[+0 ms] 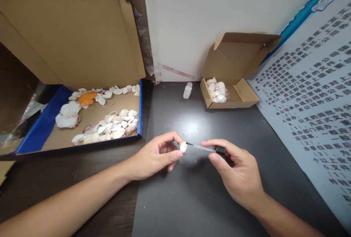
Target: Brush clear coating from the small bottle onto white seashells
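Observation:
My left hand (155, 154) pinches a small white seashell (183, 147) between thumb and fingertips, above the dark mat. From the right, my right hand (240, 171) grips a small applicator brush (203, 147) by its black cap. Its pale stem points left and the dark tip meets or nearly meets the shell; contact is hard to make out. Beyond the hands, a small clear bottle (187, 90) stands upright with no cap on it.
At the left, a large blue-edged cardboard box (109, 100) holds many shells. A smaller open cardboard box (241, 100) with white shells stands at the back right. A printed sheet (309, 94) borders the right side, and a white wall (192, 21) the back.

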Demonstrator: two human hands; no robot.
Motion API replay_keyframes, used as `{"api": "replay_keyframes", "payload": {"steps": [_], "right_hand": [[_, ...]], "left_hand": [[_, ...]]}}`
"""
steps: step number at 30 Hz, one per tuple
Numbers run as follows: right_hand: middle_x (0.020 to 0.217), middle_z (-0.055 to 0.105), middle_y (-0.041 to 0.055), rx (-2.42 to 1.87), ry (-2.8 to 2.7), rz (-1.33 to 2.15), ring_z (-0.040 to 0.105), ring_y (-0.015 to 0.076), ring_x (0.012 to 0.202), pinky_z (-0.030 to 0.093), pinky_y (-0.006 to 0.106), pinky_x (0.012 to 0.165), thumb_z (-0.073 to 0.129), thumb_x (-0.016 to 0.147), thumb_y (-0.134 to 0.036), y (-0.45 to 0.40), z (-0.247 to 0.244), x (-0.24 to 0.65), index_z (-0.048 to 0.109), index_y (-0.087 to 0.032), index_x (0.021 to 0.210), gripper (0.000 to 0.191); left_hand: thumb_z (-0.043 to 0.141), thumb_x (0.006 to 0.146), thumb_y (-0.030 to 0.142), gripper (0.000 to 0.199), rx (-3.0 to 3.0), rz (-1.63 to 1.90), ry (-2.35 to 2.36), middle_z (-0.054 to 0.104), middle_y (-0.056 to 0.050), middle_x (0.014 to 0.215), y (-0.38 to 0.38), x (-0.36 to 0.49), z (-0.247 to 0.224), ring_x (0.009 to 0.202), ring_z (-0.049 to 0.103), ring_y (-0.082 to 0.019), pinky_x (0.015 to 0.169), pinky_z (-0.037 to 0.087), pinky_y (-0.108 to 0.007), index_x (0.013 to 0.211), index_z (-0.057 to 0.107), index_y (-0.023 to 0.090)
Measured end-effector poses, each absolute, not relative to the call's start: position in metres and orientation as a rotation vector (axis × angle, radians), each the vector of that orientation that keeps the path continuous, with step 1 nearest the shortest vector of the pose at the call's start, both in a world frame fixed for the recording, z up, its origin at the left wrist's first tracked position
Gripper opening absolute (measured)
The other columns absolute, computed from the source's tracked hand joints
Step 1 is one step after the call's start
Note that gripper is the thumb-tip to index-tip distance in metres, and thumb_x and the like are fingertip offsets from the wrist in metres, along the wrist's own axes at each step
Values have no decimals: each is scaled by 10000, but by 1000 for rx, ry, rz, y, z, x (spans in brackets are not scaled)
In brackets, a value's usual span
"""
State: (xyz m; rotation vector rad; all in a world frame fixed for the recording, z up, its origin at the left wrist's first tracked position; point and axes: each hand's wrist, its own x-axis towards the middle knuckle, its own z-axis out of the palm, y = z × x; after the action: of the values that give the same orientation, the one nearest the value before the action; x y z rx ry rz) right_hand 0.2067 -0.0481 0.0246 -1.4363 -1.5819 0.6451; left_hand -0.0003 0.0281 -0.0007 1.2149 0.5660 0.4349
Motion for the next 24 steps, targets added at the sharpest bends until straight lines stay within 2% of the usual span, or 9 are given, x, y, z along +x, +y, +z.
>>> {"api": "replay_keyframes", "payload": {"steps": [4, 16, 24], "right_hand": [[432, 449, -84, -1432, -1554, 637, 390, 75, 363, 348, 175, 376, 663, 864, -307, -48, 23, 205, 760, -197, 958, 175], [496, 530, -58, -1390, -1603, 725, 434, 75, 414, 396, 153, 412, 697, 833, -305, -49, 19, 203, 766, -177, 948, 186], [498, 516, -63, -1412, -1651, 684, 448, 68, 410, 385, 147, 412, 663, 850, -274, -46, 22, 203, 742, -174, 864, 128]], "left_hand": [[643, 880, 381, 238, 1201, 453, 576, 493, 27, 761, 27, 0, -3, 584, 486, -75, 551, 428, -224, 933, 530, 178], [684, 848, 335, 213, 1166, 524, 593, 511, 0, 877, 29, 4, -2, 623, 462, -69, 525, 457, -210, 885, 557, 167], [646, 883, 350, 210, 1169, 520, 608, 501, 43, 749, 29, 2, 0, 535, 465, -42, 520, 419, -195, 924, 544, 171]]}}
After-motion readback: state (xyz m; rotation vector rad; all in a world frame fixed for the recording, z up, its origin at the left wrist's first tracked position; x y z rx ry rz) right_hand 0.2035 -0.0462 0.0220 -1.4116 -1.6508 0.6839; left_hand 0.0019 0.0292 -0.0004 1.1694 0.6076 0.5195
